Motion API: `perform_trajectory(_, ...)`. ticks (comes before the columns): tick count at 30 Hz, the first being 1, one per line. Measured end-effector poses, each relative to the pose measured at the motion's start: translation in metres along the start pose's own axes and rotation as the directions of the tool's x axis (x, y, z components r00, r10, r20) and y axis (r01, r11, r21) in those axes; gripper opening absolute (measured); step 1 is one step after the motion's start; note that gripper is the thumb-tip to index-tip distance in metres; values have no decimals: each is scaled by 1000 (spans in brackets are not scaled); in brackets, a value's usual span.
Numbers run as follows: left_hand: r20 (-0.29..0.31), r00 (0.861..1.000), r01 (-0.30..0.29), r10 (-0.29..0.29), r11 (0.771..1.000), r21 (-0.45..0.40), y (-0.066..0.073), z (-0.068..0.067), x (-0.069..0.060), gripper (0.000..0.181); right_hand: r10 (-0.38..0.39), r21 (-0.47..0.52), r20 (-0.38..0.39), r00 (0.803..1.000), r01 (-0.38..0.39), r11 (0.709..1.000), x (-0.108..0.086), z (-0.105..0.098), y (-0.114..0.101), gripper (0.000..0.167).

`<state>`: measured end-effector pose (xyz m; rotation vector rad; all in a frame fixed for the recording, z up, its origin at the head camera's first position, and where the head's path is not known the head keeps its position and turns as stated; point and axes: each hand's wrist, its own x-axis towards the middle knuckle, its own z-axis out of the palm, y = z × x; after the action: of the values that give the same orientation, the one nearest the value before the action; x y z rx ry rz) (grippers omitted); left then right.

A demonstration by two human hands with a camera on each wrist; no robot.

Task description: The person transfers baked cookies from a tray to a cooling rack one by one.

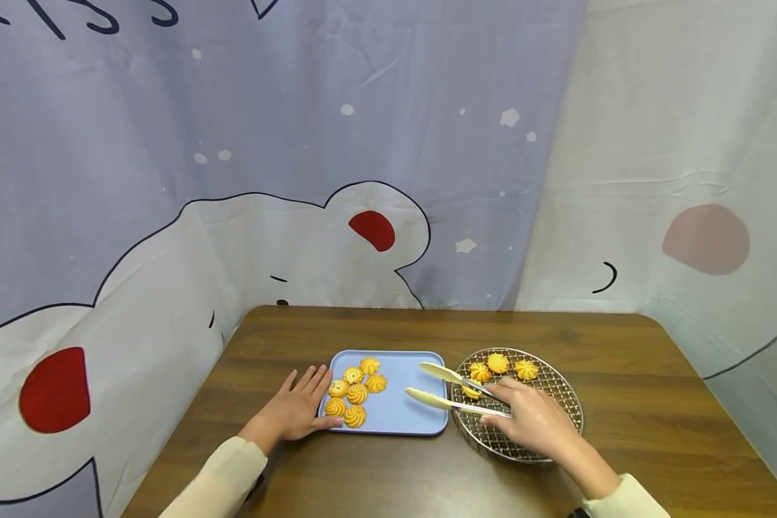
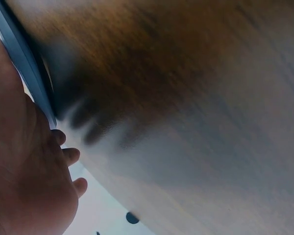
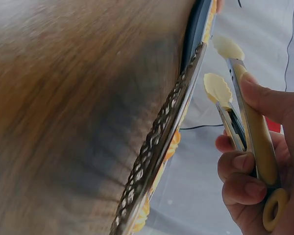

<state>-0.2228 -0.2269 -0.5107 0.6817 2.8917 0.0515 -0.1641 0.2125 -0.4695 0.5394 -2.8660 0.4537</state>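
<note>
My right hand (image 1: 540, 419) grips a pair of tongs (image 3: 257, 132) with cream-coloured tips and metal arms. The tips are spread apart with nothing between them, over the right side of a blue tray (image 1: 408, 403). Several swirled yellow cookies (image 1: 357, 393) lie on the tray's left part. With its fingers straight and spread, my left hand (image 1: 294, 410) rests at the tray's left edge, the thumb along the front corner. Beneath my right hand is a round wire rack (image 1: 560, 392) bearing several more cookies (image 1: 498, 363), one partly hidden behind the tongs.
Both the tray and the rack stand on a brown wooden table (image 1: 388, 475), close beside each other. A printed curtain (image 1: 298, 144) hangs behind the table and along its sides.
</note>
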Motion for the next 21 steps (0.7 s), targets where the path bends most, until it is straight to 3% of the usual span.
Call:
perform_trajectory(16,13,1000,7,-7,1000,-13,-1,2,0,102,-43,-5,16,999,43,999,22,17,-21,56)
perform_trajectory(21,-7,1000,2,-2,1000,-16,-1,4,1,102,-76,-17,14,997,77,997,30,22,-27,53)
